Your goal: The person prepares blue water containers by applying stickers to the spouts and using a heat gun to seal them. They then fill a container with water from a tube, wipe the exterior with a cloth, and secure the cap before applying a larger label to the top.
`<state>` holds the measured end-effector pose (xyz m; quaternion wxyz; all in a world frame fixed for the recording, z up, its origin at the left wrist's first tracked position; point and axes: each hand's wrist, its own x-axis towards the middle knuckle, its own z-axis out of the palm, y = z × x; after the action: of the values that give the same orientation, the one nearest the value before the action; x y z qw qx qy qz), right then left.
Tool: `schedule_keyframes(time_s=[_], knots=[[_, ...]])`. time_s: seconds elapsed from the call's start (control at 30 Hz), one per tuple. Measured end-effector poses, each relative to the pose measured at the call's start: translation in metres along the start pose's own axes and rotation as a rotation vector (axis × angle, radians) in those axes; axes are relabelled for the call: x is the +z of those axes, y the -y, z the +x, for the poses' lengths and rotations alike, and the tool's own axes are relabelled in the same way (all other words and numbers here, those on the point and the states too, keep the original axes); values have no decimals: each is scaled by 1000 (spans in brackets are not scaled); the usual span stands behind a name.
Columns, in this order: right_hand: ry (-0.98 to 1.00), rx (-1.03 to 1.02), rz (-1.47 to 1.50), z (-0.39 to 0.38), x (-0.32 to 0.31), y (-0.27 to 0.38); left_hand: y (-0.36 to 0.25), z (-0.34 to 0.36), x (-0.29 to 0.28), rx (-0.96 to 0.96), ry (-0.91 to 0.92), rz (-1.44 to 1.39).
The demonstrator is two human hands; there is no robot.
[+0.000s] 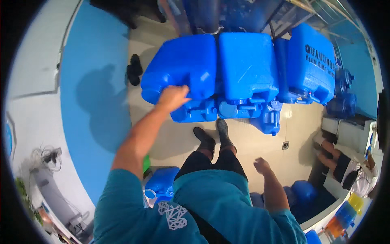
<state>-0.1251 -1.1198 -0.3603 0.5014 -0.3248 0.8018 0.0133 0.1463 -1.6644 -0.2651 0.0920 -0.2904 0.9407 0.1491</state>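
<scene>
My left hand point(174, 98) is closed round the handle beside the neck of a large blue water jug point(183, 57), the leftmost in the top row. A second blue jug point(248, 61) lies to its right. Farther right is another blue jug point(304, 61) with dark lettering. Beneath them, capped blue jugs point(195, 112) show their handles and spouts. Well away from the jugs, my right hand point(262, 166) hangs over the floor at my right side. Its fingers are curled in, and I see nothing in them.
A blue jug point(160, 183) stands behind my left leg. Dark shoes point(134, 69) lie by the blue wall point(93, 101). A floor drain point(285, 144) is at right. Another person point(345, 166) sits at far right, near round blue bottles point(302, 191). A metal rack point(296, 16) rises behind the jugs.
</scene>
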Motion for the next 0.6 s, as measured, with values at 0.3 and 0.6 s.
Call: schedule_keyframes(time_s=[0.3, 0.6], knots=[[-152, -804, -107, 79, -116, 284, 28, -253, -168, -450, -806, -1882], [541, -1023, 175, 2, -113, 468, -215, -341, -132, -413, -1675, -1327]])
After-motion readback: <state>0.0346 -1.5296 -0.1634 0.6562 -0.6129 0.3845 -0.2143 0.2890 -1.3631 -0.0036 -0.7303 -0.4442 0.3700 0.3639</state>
